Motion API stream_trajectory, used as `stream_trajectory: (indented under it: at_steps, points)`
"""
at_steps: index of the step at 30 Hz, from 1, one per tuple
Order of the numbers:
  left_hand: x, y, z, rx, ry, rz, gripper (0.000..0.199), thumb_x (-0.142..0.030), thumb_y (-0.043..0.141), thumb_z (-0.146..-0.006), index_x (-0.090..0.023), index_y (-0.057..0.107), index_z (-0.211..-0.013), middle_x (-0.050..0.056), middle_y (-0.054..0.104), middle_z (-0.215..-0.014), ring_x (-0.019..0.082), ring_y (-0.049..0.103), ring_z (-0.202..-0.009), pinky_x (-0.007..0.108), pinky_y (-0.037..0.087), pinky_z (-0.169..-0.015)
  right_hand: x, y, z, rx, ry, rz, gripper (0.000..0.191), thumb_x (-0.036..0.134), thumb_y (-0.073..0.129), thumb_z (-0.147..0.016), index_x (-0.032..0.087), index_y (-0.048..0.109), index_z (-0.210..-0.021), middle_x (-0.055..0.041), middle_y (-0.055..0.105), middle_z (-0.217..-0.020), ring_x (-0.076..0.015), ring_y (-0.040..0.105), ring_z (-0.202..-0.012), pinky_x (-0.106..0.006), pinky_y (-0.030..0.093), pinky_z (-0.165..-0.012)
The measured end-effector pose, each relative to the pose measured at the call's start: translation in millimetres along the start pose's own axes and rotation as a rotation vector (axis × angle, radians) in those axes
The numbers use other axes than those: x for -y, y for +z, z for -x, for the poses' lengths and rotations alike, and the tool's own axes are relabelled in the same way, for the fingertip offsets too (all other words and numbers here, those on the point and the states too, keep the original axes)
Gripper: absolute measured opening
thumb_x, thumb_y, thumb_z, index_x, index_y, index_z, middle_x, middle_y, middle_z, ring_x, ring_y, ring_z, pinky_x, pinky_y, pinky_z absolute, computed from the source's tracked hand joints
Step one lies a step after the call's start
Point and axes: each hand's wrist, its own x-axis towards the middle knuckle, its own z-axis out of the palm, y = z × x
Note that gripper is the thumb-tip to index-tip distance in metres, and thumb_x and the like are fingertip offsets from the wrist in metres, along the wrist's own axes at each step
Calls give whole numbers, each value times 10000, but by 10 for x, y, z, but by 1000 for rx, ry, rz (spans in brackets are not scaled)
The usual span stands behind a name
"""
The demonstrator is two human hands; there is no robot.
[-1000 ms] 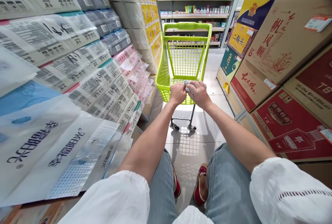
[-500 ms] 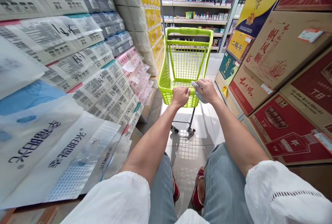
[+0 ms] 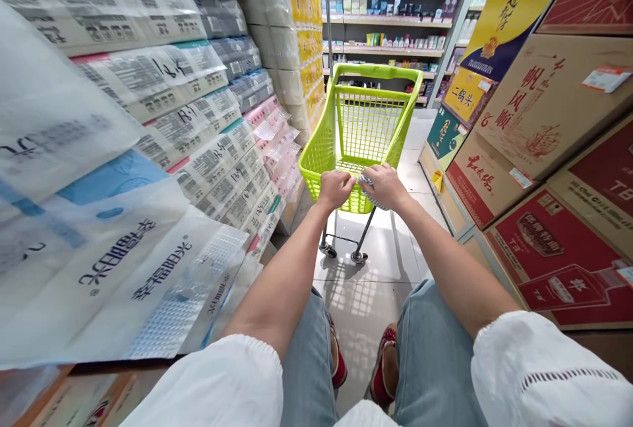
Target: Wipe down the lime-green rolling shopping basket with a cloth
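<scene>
Ahead of me on the tiled floor stands a lime-green shopping cart (image 3: 316, 150), with a plastic lattice basket on thin metal legs and small casters. My left hand (image 3: 337, 190) is closed over the basket's near rim. Right beside it, my right hand (image 3: 384, 186) is wrapped around a grey-and-white striped cloth (image 3: 372, 195), pressed against the same rim. Most of the cloth is hidden under the fingers. From the part I can see, the basket's inside shows only lattice and floor.
Plastic-wrapped paper packs (image 3: 208, 170) are piled along the left, with yellow-sided packs (image 3: 309, 38) beyond. Stacked cartons (image 3: 544, 104) line the right on a low platform. Shelves (image 3: 390, 18) of small goods stand across the far end. A thin metal pole (image 3: 328, 12) rises behind the cart.
The cart has turned slightly, its far end swinging to the right in view. The surroundings have shifted right and a little down. Both hands keep their hold.
</scene>
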Motion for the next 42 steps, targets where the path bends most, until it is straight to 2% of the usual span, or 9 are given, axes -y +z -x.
stream_trajectory:
  at_steps: [3,9,12,18,26,31,34,36,42]
  points:
    - [21,-42,27,11,-9,-15,351,-376,452,-921,-206,626,-667,55,704,-782,198,611,-801,338,329,-703,-56,35,-20,-28,-21,-59,217,379,536,-926,219,669,-990,-81,682,-995,-246,535,-913,-353,378,-769]
    - [-23,-6,-3,9,-9,-2,337,-359,459,-913,-205,646,-679,58,718,-790,202,619,-819,342,335,-718,-368,74,-97,-142,60,-228,240,379,518,-935,213,665,-1026,-62,680,-1062,-222,559,-966,-346,390,-878]
    - [-36,24,-12,-20,-22,22,325,-350,471,-908,-204,645,-676,45,715,-776,192,615,-804,339,330,-723,-421,48,-125,-119,49,-269,218,377,535,-915,213,666,-973,-50,681,-1000,-209,567,-929,-334,389,-874]
    - [19,15,16,-48,-4,23,363,-356,479,-911,-189,612,-618,49,687,-710,184,606,-763,334,307,-696,-295,-1,-146,-23,0,-238,171,344,579,-840,201,644,-772,-44,634,-817,-192,531,-811,-308,393,-789]
    - [79,3,-2,-31,4,21,367,-351,494,-887,-188,607,-579,44,651,-651,182,578,-714,333,315,-699,-103,-63,-107,16,33,-148,165,332,587,-808,191,660,-766,-54,642,-796,-196,517,-802,-310,377,-758]
    - [220,22,-60,-47,46,43,364,-320,473,-856,-192,562,-527,39,624,-606,173,545,-661,325,326,-675,-38,-45,-9,-13,-7,-135,224,394,577,-855,197,666,-915,-77,653,-933,-229,531,-899,-353,395,-845]
    - [305,31,-94,-49,48,34,349,-281,456,-841,-196,546,-515,44,613,-587,177,536,-651,328,349,-687,-38,1,69,-8,-88,-143,492,501,685,-778,198,602,-1156,-110,600,-1188,-286,495,-1061,-414,397,-917]
    - [311,19,-109,-56,44,18,342,-268,448,-844,-194,553,-527,52,622,-604,182,544,-665,333,366,-711,-44,33,99,5,-127,-144,615,490,728,-744,199,544,-1254,-124,537,-1300,-312,460,-1123,-445,395,-938]
    - [75,-37,-134,18,96,67,335,-293,404,-914,-186,592,-658,69,670,-745,189,577,-732,318,384,-696,-95,114,69,-60,-186,-184,400,299,567,-857,200,555,-1245,-129,502,-1295,-291,464,-1141,-444,407,-953]
